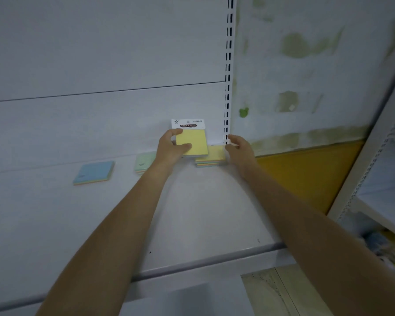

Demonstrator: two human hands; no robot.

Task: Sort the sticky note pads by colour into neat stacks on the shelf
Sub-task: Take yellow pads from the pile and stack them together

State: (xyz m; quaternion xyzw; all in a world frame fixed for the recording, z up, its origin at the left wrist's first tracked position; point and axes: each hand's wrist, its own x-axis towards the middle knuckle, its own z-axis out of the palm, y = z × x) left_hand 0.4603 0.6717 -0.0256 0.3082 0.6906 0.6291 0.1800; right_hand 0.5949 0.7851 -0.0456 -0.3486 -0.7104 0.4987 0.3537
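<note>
My left hand (170,148) grips a yellow sticky note pad (193,141) with a white "STICKY NOTE" header card, held tilted above the back right of the white shelf (203,213). Just below it lies a stack of pads with a yellow top (212,157), near the shelf's right end. My right hand (238,149) hovers with fingers apart beside that stack, holding nothing. A green-topped stack (144,162) lies left of my left wrist, partly hidden by it. A blue-topped pad (94,172) lies further left.
A slotted white upright (228,71) stands at the shelf's back right corner. Beyond it is a stained wall with a yellow panel (306,174). Another white shelving unit (379,179) stands at the far right. The shelf's front lip (214,260) runs below my forearms.
</note>
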